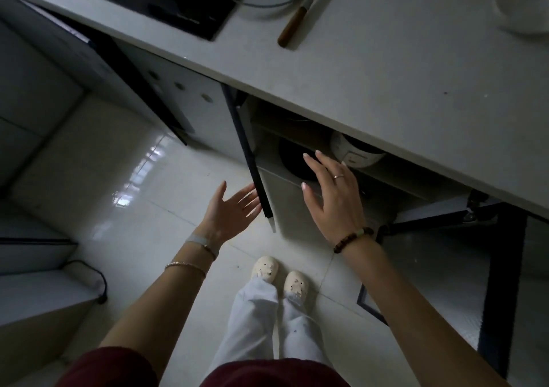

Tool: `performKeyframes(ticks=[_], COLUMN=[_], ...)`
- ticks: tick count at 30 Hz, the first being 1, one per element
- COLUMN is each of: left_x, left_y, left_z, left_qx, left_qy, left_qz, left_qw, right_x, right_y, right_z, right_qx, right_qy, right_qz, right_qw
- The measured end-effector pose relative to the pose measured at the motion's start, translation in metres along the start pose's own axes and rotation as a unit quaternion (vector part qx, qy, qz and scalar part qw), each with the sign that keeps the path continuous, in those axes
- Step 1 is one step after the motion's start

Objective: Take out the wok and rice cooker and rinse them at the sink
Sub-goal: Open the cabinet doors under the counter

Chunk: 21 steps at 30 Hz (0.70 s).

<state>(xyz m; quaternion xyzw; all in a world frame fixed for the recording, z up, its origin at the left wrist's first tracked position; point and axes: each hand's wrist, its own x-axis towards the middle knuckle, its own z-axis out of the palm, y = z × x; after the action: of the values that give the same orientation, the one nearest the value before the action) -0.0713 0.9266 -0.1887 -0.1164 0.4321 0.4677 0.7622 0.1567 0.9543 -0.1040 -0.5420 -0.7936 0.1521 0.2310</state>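
Black wok (292,160) on cabinet shelf, dead ahead of R hand (332,199); white rice cooker (358,152) just right of it. R hand nearer both, fingers straight, spread, gripping nothing. L hand (231,208) open, by door edge (255,178); contact unclear.

You wore a dark red top (276,374) with short sleeves, pale white trousers (258,321) and cream clogs (265,268) with small holes and little charms on the uppers. Your right hand (332,199) carried a thin rosy-gold ring (338,176), and its nails were long, with a pale glossy polish. At that wrist sat a beaded bracelet (353,239) of dark brown-red beads broken by one pale green bead. Below your left hand (230,211), the wrist bore a pale translucent bangle (199,240) beside a fine chain, and a thin gold bracelet (185,266) sat further up the forearm.
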Motion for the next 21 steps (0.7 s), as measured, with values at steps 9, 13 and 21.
performKeyframes(ticks=[9, 13, 21], left_x=[-0.033, -0.044, -0.054], left_y=[0.073, 0.108, 0.175], left_z=[-0.055, -0.075, -0.101], left_qx=[0.106, 0.15, 0.258], left_qy=[-0.013, -0.007, 0.016], left_qz=[-0.02, -0.026, -0.026], left_qw=[0.994, 0.988, 0.966], right_x=[0.04, 0.056, 0.085], right_y=[-0.047, -0.074, -0.125], right_z=[0.036, 0.056, 0.097], right_qx=[0.016, 0.027, 0.032], right_qy=[-0.037, -0.052, -0.067], right_qz=[-0.049, -0.057, -0.085], right_qw=[0.998, 0.997, 0.994])
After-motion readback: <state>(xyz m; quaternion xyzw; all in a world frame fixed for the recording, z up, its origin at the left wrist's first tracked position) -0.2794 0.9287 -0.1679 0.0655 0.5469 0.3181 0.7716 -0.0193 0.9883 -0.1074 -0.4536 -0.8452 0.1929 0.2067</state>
